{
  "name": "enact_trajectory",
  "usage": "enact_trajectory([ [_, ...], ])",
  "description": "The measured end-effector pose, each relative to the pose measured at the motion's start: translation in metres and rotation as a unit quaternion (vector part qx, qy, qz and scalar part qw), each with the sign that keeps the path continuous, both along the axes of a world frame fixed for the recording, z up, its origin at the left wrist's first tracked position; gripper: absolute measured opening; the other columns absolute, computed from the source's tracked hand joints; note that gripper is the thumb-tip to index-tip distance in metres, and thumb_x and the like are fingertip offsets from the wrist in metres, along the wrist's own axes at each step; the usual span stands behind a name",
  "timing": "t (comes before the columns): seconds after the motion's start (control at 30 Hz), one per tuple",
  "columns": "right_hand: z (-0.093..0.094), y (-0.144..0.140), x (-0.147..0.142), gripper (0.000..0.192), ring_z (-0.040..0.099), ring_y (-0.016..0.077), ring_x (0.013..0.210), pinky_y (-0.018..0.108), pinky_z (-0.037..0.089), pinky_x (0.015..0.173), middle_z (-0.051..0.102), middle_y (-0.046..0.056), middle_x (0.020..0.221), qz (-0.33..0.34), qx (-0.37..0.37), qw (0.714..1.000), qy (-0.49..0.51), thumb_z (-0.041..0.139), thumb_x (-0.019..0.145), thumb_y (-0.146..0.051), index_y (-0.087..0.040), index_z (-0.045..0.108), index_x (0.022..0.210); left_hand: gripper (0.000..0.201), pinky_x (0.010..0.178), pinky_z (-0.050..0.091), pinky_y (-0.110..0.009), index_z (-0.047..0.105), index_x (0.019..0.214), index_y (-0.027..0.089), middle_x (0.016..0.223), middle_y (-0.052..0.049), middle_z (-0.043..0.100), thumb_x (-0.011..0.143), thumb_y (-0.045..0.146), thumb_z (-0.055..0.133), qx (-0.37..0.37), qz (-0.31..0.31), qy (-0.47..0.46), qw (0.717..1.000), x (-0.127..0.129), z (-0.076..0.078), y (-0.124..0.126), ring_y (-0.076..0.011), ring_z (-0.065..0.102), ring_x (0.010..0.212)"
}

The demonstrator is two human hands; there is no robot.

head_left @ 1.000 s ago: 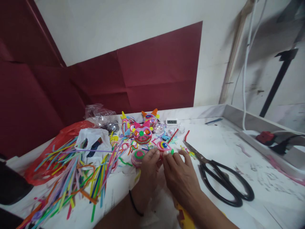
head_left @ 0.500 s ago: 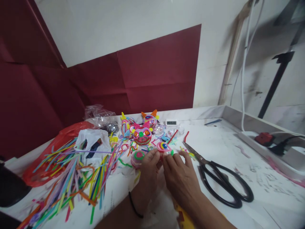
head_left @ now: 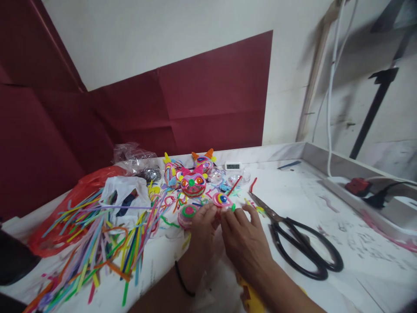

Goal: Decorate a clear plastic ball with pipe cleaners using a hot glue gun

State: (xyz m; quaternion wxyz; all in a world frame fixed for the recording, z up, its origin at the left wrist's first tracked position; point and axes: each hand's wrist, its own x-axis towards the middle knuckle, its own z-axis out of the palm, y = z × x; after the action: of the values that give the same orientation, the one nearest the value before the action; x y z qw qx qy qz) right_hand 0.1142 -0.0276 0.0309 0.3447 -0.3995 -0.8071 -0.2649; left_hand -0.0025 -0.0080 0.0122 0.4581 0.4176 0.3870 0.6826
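Note:
Between my two hands is a small pipe-cleaner craft piece (head_left: 223, 200), pink with a yellow, blue and white eye; its lower part is hidden by my fingers. My left hand (head_left: 203, 226) pinches it from the left, and a black band circles that wrist. From the right, my right hand (head_left: 243, 232) grips it with bent fingers, near a bit of green and a red pipe cleaner (head_left: 234, 185) sticking up behind. Beside my left fingers lies a round pink and green coiled piece (head_left: 188, 215). Large black-handled scissors (head_left: 293, 239) lie right of my right hand.
Loose coloured pipe cleaners (head_left: 107, 243) spread on the left, by a white plastic bag (head_left: 125, 191) and a red bag (head_left: 78, 191). Several decorated animal heads (head_left: 193, 182) and a small digital display (head_left: 232, 166) stand behind. A power strip (head_left: 384, 208) sits at right.
The whole view has shifted slightly. Both hands keep their hold on the craft piece, with hardly any visible movement of the fingers.

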Motion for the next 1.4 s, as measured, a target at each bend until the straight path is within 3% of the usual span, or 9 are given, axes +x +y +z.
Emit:
enact_trajectory([
  [0.17, 0.001, 0.000, 0.001, 0.019, 0.047, 0.0233, 0.075, 0.048, 0.034, 0.088, 0.062, 0.006, 0.079, 0.007, -0.001, 1.000, 0.010, 0.054, 0.079, -0.005, -0.014, 0.065, 0.092, 0.009, 0.072, 0.052, -0.033, 0.066, 0.072, 0.021, 0.085, -0.007, 0.064, 0.070, 0.028, 0.070, -0.005, -0.025, 0.018, 1.000, 0.002, 0.002, 0.000, -0.0217, 0.061, 0.082],
  [0.37, 0.002, 0.000, 0.002, 0.019, 0.047, 0.0231, 0.076, 0.047, 0.033, 0.087, 0.061, 0.006, 0.080, 0.008, -0.007, 1.000, 0.008, 0.056, 0.079, -0.006, -0.014, 0.064, 0.094, 0.019, 0.077, 0.051, -0.035, 0.063, 0.083, 0.021, 0.092, -0.008, 0.065, 0.069, 0.030, 0.070, -0.030, -0.024, -0.056, 0.998, 0.006, 0.001, 0.002, -0.0218, 0.062, 0.087],
  [0.63, -0.001, 0.002, 0.002, 0.022, 0.047, 0.0218, 0.075, 0.044, 0.033, 0.084, 0.062, 0.004, 0.081, 0.012, -0.032, 0.999, 0.028, 0.058, 0.078, -0.005, -0.015, 0.063, 0.097, 0.020, 0.071, 0.049, -0.029, 0.060, 0.076, 0.019, 0.079, -0.002, 0.063, 0.064, 0.030, 0.072, -0.053, -0.021, -0.057, 0.997, 0.009, 0.004, 0.005, -0.0161, 0.060, 0.075],
  [0.8, 0.001, 0.002, 0.002, 0.024, 0.046, 0.0215, 0.074, 0.042, 0.032, 0.080, 0.064, 0.004, 0.080, 0.011, -0.035, 0.998, 0.044, 0.060, 0.077, -0.006, -0.014, 0.064, 0.099, 0.018, 0.066, 0.047, -0.025, 0.061, 0.073, 0.018, 0.075, 0.000, 0.060, 0.066, 0.029, 0.072, -0.043, -0.058, -0.066, 0.995, 0.008, 0.002, 0.005, -0.0127, 0.058, 0.069],
  [1.17, 0.003, 0.004, 0.003, 0.019, 0.046, 0.0211, 0.074, 0.041, 0.030, 0.080, 0.062, 0.003, 0.077, 0.006, -0.051, 0.998, 0.042, 0.063, 0.075, -0.007, -0.016, 0.065, 0.092, 0.019, 0.064, 0.045, -0.024, 0.061, 0.071, 0.017, 0.073, 0.001, 0.058, 0.066, 0.032, 0.072, -0.035, -0.041, -0.034, 0.998, 0.009, 0.003, 0.005, -0.0118, 0.055, 0.067],
  [1.4, 0.001, 0.004, 0.004, 0.019, 0.046, 0.0217, 0.075, 0.043, 0.030, 0.082, 0.063, 0.003, 0.078, 0.014, -0.055, 0.998, 0.036, 0.064, 0.075, -0.008, -0.017, 0.065, 0.092, 0.013, 0.065, 0.048, -0.028, 0.059, 0.068, 0.017, 0.072, -0.004, 0.062, 0.068, 0.026, 0.068, -0.039, -0.023, -0.011, 0.999, 0.010, 0.008, 0.002, -0.0163, 0.058, 0.068],
])
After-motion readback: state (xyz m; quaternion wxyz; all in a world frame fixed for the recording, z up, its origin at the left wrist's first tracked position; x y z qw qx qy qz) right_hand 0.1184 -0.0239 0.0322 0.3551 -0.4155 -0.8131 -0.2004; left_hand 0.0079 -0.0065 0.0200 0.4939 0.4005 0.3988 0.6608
